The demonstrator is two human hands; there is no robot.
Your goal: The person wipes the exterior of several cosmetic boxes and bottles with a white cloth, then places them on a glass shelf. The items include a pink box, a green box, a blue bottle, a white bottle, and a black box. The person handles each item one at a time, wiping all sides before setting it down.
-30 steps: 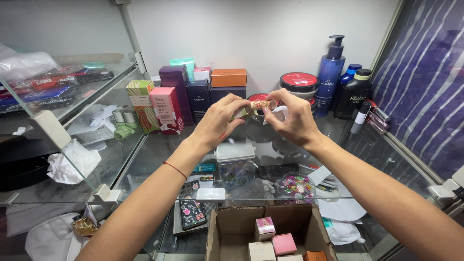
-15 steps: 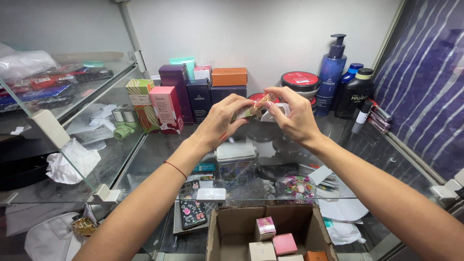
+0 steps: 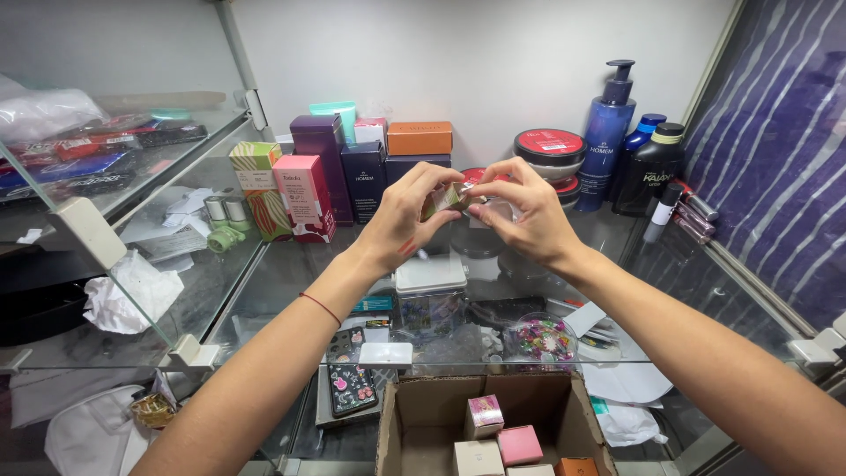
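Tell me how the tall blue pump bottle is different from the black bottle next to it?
The blue pump bottle is taller than the black bottle. The blue pump bottle has a pump on top; the black bottle has a flat, light-coloured cap. One is bright blue, the other nearly black. Both stand upright at the back of the glass shelf, beyond the left hand and right hand.

small box [image 3: 438, 202]: green and gold, pinched between left hand [image 3: 401, 220] and right hand [image 3: 520, 211]
wrist cord [image 3: 321, 308]: red
tall box [image 3: 304, 197]: pink
striped box [image 3: 256, 188]: green, orange, white
pump bottle [image 3: 607, 137]: blue
jar lid [image 3: 549, 141]: red
wall panel [image 3: 775, 150]: purple, pale streaks
carton [image 3: 414, 419]: brown cardboard
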